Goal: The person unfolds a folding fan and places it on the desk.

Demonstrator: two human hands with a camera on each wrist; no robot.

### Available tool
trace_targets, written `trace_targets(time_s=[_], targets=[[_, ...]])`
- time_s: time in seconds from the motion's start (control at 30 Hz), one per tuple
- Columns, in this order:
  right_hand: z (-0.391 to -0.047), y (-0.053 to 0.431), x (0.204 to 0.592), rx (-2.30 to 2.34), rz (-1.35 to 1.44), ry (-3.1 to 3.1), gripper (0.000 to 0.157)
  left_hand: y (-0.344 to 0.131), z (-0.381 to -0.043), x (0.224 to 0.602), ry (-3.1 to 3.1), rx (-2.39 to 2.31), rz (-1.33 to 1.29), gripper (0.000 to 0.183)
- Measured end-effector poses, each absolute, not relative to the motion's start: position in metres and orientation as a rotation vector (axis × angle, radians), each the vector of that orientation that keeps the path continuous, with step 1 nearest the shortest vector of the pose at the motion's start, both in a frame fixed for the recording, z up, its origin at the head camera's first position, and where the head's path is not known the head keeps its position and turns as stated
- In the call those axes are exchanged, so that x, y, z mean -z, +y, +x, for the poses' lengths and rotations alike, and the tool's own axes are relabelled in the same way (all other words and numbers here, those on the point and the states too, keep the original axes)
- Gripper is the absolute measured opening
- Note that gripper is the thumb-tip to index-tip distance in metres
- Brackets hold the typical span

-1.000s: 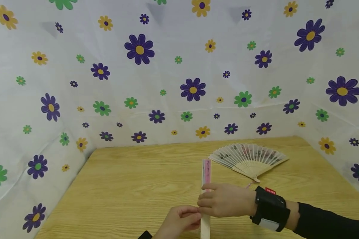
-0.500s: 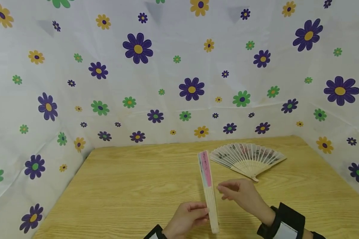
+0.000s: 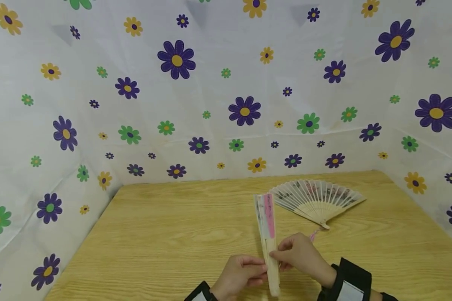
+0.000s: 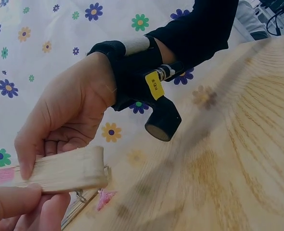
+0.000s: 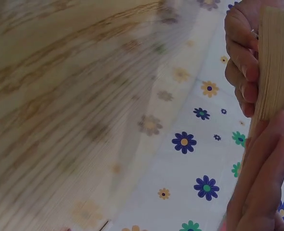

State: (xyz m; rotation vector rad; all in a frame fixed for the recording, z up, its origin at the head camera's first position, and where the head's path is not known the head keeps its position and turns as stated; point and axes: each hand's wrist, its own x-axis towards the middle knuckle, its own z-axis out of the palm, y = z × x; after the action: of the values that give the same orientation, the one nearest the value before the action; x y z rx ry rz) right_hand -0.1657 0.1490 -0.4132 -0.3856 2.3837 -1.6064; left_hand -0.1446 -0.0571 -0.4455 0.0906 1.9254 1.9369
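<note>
Wood-grain table (image 3: 173, 225), spread fan (image 3: 318, 200), pink tassel (image 3: 313, 236)

In the head view, the backdrop cloth (image 3: 211, 92) at twelve o'clock is white, scattered with purple, yellow and green flowers. The tabletop (image 3: 211, 221) at six is yellowish wood grain. The folded fan (image 3: 269, 242) at five shows pink, pale grey and cream; the open fan (image 3: 318, 198) at four, pink-and-dark motifs on white.

No clearly readable text, only a yellow label (image 4: 155, 85) with tiny dark characters on the black wrist gear (image 4: 131, 79).
</note>
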Motion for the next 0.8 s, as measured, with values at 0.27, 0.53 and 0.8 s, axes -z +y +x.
trace_targets(time_s=[0.27,0.53,0.8], targets=[[-0.1663,0.1500,0.4150,1.606,-0.299,2.420,0.019,-0.0589,-0.1435,0.4456,1.885,-1.991,0.081,0.021],[-0.1698,0.1515,0.4173,1.592,-0.264,2.499,0.028,-0.0604,-0.1431,0.4449,1.836,-2.111,0.024,0.021],[-0.1715,0.1513,0.4200,1.605,-0.237,2.493,0.032,-0.0617,-0.1436,0.4453,1.860,-2.114,0.013,0.020]])
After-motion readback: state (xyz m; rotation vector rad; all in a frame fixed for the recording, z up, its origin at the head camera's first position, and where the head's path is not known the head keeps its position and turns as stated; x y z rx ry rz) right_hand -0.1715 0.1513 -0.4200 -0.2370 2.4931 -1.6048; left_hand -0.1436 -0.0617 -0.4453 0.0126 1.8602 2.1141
